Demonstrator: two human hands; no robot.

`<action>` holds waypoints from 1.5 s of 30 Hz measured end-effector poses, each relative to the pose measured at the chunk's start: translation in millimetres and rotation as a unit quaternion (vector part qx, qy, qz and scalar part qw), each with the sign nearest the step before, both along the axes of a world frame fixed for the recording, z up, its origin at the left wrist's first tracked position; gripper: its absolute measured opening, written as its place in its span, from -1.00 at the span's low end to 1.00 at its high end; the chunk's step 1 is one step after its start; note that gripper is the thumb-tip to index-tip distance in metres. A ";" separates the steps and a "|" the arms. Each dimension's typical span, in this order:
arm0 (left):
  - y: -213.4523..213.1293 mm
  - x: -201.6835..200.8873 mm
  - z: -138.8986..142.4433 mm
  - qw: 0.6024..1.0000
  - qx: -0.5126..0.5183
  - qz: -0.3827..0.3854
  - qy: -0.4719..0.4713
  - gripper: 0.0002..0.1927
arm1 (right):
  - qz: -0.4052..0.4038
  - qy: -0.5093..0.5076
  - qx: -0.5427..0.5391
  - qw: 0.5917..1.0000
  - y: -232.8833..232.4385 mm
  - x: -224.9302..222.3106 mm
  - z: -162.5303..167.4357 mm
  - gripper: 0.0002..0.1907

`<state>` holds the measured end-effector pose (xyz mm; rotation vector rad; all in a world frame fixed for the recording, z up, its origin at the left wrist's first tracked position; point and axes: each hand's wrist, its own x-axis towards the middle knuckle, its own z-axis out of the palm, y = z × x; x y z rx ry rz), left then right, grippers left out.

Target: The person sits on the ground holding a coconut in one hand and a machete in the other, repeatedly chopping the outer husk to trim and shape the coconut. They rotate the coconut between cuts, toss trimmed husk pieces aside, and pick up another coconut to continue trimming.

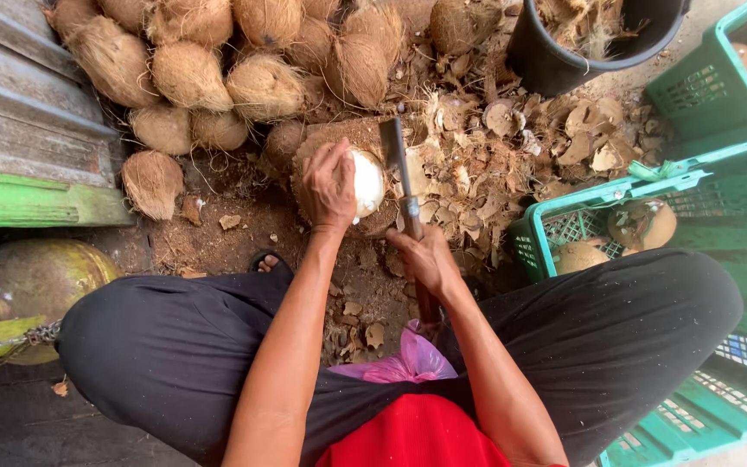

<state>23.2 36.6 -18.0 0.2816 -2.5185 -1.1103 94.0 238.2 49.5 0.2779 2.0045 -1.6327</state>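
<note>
The left hand (328,184) lay over a partly peeled white coconut (367,183), its fingers (332,156) curled down on it, pressing it against a wooden chopping block (339,138) on the ground. The right hand (428,259) had its fingers wrapped tight around the handle of a cleaver (396,154), the blade upright just beside the coconut. Brown husked coconuts (218,78) were piled behind; green crates (719,207) stood to the right.
</note>
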 end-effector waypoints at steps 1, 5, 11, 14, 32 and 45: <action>-0.4 0.1 -3.7 1.000 -0.014 0.006 0.009 -0.34 | -0.012 0.041 0.012 0.999 2.6 2.7 0.1 -0.62; 2.9 1.6 -12.0 1.000 -0.019 0.003 0.009 -0.37 | -0.064 0.213 -0.055 0.973 2.7 11.5 -12.8 -0.59; 0.4 -1.0 -0.6 0.999 0.006 0.024 -0.026 -0.37 | 0.072 -0.017 0.166 0.983 -4.7 4.3 -41.3 -0.64; -1.4 1.4 1.5 0.999 -0.036 0.015 0.031 -0.38 | 0.031 -0.046 0.070 0.996 2.6 4.3 -35.7 -0.69; -14.8 0.3 -0.1 0.998 0.060 0.013 -0.002 -0.43 | -0.001 0.014 0.059 0.998 11.8 5.3 -13.0 -0.69; -16.2 30.4 45.0 0.992 0.094 -0.047 -0.074 -0.07 | 0.014 0.009 0.129 0.992 5.0 -2.5 -25.5 -0.73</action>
